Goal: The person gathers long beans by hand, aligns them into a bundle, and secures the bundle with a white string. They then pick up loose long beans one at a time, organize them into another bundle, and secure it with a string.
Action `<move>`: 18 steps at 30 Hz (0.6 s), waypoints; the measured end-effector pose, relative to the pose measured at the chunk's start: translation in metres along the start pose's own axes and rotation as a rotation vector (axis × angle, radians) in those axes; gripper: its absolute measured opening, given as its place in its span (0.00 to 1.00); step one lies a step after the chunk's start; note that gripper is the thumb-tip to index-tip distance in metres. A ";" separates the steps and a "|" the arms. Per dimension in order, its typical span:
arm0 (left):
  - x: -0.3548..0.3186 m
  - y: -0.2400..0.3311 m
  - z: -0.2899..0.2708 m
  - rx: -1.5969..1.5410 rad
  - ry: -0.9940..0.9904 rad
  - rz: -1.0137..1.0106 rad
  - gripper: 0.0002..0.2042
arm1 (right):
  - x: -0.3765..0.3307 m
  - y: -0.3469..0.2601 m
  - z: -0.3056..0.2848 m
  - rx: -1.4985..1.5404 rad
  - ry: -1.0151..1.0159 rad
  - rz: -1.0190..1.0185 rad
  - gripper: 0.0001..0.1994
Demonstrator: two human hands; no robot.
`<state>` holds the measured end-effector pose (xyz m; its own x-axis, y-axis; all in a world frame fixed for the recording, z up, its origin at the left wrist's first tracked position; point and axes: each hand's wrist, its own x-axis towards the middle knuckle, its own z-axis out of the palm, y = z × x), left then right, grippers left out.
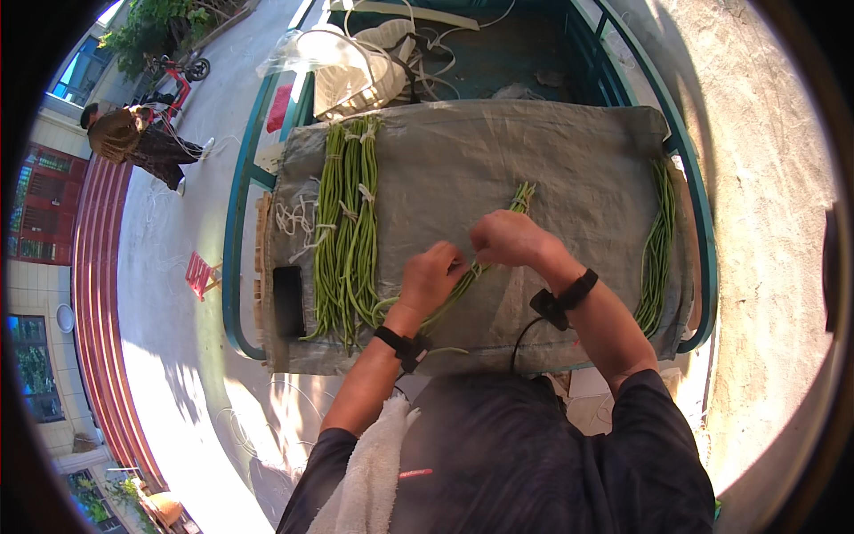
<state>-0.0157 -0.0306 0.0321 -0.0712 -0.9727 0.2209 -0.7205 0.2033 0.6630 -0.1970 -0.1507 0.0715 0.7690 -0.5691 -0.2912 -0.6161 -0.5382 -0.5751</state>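
A thin bunch of long green beans (523, 198) lies slanting on a grey cloth (427, 205), its upper end showing beyond my right hand. My left hand (433, 274) is closed, fingers pinched, over the left side of this bunch. Close by, my right hand (511, 240) bends over it with fingertips pinched together. A pale tie seems to circle the bunch between the hands; what the fingertips hold is too small to make out. To the left lie several tied bundles of long beans (345, 240). Loose white strings (298, 214) are beside them.
A black phone (287, 301) rests at the cloth's left edge. More long beans (656, 254) lie along the right side. Green metal rails (238, 240) frame the cart bed; a white sack (360, 76) sits behind the cloth. A person (133, 142) stands far left near a red bike.
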 end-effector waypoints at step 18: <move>-0.004 0.003 -0.003 0.400 -0.013 0.563 0.04 | 0.047 0.027 -0.006 0.551 -0.352 0.090 0.10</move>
<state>-0.0151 -0.0260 0.0351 -0.5160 -0.7327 0.4438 -0.7700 0.6237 0.1343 -0.1788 -0.1960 0.0470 0.7862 -0.3091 -0.5350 -0.5747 -0.0476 -0.8170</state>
